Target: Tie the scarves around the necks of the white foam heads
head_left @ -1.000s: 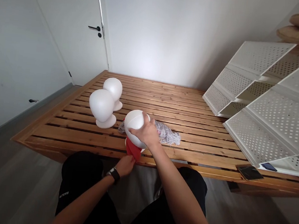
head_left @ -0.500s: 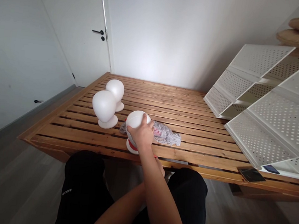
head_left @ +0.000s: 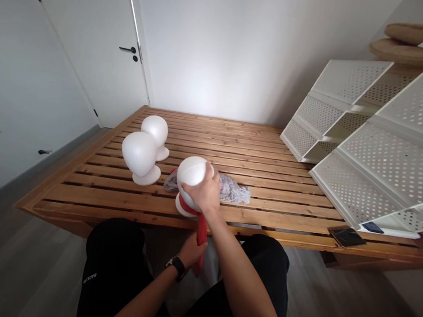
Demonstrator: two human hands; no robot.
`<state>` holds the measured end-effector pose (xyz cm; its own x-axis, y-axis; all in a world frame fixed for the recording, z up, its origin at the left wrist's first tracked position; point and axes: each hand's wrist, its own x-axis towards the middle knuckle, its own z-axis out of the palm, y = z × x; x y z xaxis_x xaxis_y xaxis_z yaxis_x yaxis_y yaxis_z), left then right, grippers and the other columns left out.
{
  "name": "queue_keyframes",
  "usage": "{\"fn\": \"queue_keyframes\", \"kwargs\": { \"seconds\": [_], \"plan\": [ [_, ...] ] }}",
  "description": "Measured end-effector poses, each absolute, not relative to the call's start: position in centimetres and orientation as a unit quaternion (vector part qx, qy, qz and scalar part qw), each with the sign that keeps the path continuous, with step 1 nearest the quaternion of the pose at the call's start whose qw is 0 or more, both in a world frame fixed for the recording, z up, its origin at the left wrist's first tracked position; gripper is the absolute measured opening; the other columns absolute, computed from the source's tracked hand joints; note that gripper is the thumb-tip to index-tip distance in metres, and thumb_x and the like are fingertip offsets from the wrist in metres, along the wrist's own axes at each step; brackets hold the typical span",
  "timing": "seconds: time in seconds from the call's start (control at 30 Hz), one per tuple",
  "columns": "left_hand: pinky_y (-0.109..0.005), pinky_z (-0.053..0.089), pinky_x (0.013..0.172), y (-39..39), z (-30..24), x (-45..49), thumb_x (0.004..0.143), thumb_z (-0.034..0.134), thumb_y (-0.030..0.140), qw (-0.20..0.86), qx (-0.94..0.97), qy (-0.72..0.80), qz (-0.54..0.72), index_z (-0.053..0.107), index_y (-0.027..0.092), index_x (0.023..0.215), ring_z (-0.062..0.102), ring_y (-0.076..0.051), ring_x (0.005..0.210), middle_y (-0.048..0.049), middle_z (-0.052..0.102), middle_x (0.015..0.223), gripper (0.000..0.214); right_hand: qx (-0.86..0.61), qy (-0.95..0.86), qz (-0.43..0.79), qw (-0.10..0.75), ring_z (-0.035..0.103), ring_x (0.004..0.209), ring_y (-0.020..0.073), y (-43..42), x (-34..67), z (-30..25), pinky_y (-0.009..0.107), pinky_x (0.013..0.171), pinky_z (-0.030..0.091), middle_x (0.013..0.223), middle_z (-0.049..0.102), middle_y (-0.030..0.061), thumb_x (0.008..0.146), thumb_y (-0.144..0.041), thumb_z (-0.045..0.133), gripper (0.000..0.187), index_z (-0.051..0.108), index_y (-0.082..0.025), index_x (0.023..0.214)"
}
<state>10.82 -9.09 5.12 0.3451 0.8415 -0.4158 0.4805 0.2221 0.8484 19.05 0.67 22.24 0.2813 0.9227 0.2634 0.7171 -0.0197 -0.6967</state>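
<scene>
In the head view, the person's right hand [head_left: 202, 194] is resting on a smooth white foam mannequin head [head_left: 191, 172] that is standing on its round base near the front edge of a slatted wooden bed frame [head_left: 267, 204]. The fingers are curling over the right side and top of the head, pressing against it and steadying it upright. A long red strip of cloth [head_left: 201, 230] is wrapping around the neck of this head, just above the base, and is hanging down past the front edge of the frame. The left hand [head_left: 193, 251] is sitting lower, in front of the frame and above the person's lap, with its fingers closed around the hanging end of the red cloth; a dark wristwatch [head_left: 176, 265] is showing on that wrist.

Just behind the held head, a crumpled grey fringed fabric [head_left: 234, 191] is lying on the slats, touching or nearly touching the head. Two more white foam mannequin heads [head_left: 141, 150] are standing close together to the left, one behind the other. White perforated metal shelving [head_left: 382, 146] is leaning at the right, and a dark flat phone [head_left: 347, 237] is lying on the frame's front right edge.
</scene>
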Motion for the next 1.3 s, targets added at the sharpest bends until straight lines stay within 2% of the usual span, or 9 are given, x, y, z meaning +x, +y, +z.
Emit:
{"fn": "queue_keyframes", "kwargs": {
  "seconds": [0.2, 0.33, 0.57, 0.67, 0.73, 0.87, 1.0, 1.13, 1.3],
  "plan": [
    [-0.032, 0.05, 0.082, -7.9, 3.8, 10.8, 0.086, 0.063, 0.042, 0.6, 0.591, 0.487, 0.229, 0.063, 0.016, 0.103, 0.065, -0.021, 0.089, -0.0088, 0.072, 0.102, 0.031, -0.687, -0.575, 0.04, 0.442, 0.043, 0.137, 0.0354, 2.4, 28.2, 26.4, 0.053, 0.113, 0.042, 0.147, 0.043, 0.0172, 0.066, -0.066, 0.082, 0.116, 0.024, -0.024, 0.158],
    [-0.033, 0.051, 0.075, -6.0, 3.8, 10.5, 0.094, 0.051, 0.042, 0.553, 0.636, 0.485, 0.234, 0.06, 0.017, 0.107, 0.063, -0.019, 0.076, -0.0054, 0.068, 0.086, 0.029, -0.689, -0.587, -0.066, 0.419, 0.035, 0.14, 0.0385, 6.7, 36.6, 30.4, 0.06, 0.112, 0.04, 0.151, 0.038, 0.0214, 0.07, -0.066, 0.079, 0.118, 0.019, -0.018, 0.159],
    [-0.053, 0.034, 0.12, -1.1, 2.3, 8.1, 0.093, 0.056, 0.034, 0.193, 0.835, 0.475, 0.201, 0.055, 0.018, 0.141, 0.045, -0.032, 0.141, -0.0139, 0.055, 0.146, 0.05, -0.735, -0.594, -0.214, 0.248, 0.033, 0.141, 0.0398, 15.7, 50.5, 36.5, 0.056, 0.096, 0.035, 0.16, 0.001, 0.0356, 0.081, -0.065, 0.066, 0.113, 0.017, -0.002, 0.162],
    [-0.054, 0.026, 0.126, -0.3, 1.0, 8.3, 0.095, 0.054, 0.038, 0.126, 0.848, 0.483, 0.177, 0.05, 0.019, 0.148, 0.038, -0.032, 0.148, -0.0128, 0.049, 0.154, 0.056, -0.726, -0.596, -0.286, 0.189, 0.026, 0.145, 0.0387, 18.7, 54.9, 36.2, 0.055, 0.09, 0.032, 0.162, -0.031, 0.0249, 0.088, -0.067, 0.046, 0.1, 0.019, -0.007, 0.163],
    [-0.054, 0.022, 0.127, -0.2, 0.4, 8.7, 0.096, 0.053, 0.039, 0.094, 0.846, 0.495, 0.176, 0.052, 0.021, 0.148, 0.037, -0.032, 0.149, -0.0121, 0.051, 0.154, 0.055, -0.739, -0.587, -0.282, 0.174, 0.023, 0.146, 0.0374, 20.3, 56.9, 34.6, 0.054, 0.09, 0.031, 0.16, -0.038, 0.0203, 0.088, -0.066, 0.046, 0.098, 0.019, -0.01, 0.164],
    [-0.052, 0.023, 0.128, -0.3, -0.3, 9.2, 0.094, 0.054, 0.037, 0.07, 0.842, 0.504, 0.18, 0.053, 0.024, 0.149, 0.038, -0.032, 0.149, -0.0102, 0.052, 0.153, 0.056, -0.796, -0.54, -0.176, 0.208, 0.028, 0.146, 0.0287, 22.5, 59.1, 29.3, 0.048, 0.098, 0.031, 0.159, -0.003, 0.0333, 0.081, -0.061, 0.068, 0.115, 0.01, -0.006, 0.163],
    [-0.052, 0.023, 0.127, -0.1, -0.7, 9.1, 0.092, 0.056, 0.035, 0.062, 0.846, 0.5, 0.175, 0.052, 0.025, 0.15, 0.039, -0.032, 0.148, -0.0096, 0.052, 0.153, 0.059, -0.824, -0.501, -0.084, 0.251, 0.034, 0.143, 0.0244, 24.0, 60.0, 24.1, 0.039, 0.103, 0.034, 0.149, 0.024, 0.0326, 0.076, -0.063, 0.076, 0.119, 0.015, -0.006, 0.161],
    [-0.053, 0.023, 0.128, 0.0, -1.0, 9.1, 0.091, 0.057, 0.035, 0.055, 0.846, 0.503, 0.169, 0.05, 0.027, 0.152, 0.039, -0.032, 0.149, -0.0088, 0.052, 0.154, 0.062, -0.825, -0.473, -0.034, 0.309, 0.042, 0.14, 0.0294, 25.4, 60.1, 20.8, 0.04, 0.108, 0.035, 0.15, 0.032, 0.0258, 0.065, -0.058, 0.087, 0.121, 0.024, -0.018, 0.16],
    [-0.052, 0.023, 0.128, 0.0, -1.0, 9.1, 0.091, 0.056, 0.035, 0.042, 0.848, 0.504, 0.161, 0.051, 0.025, 0.15, 0.04, -0.032, 0.148, -0.009, 0.052, 0.154, 0.06, -0.83, -0.462, -0.03, 0.311, 0.046, 0.136, 0.034, 26.9, 60.5, 18.8, 0.044, 0.107, 0.037, 0.148, 0.035, 0.0261, 0.058, -0.055, 0.092, 0.126, 0.026, -0.016, 0.159]
  ]
}}
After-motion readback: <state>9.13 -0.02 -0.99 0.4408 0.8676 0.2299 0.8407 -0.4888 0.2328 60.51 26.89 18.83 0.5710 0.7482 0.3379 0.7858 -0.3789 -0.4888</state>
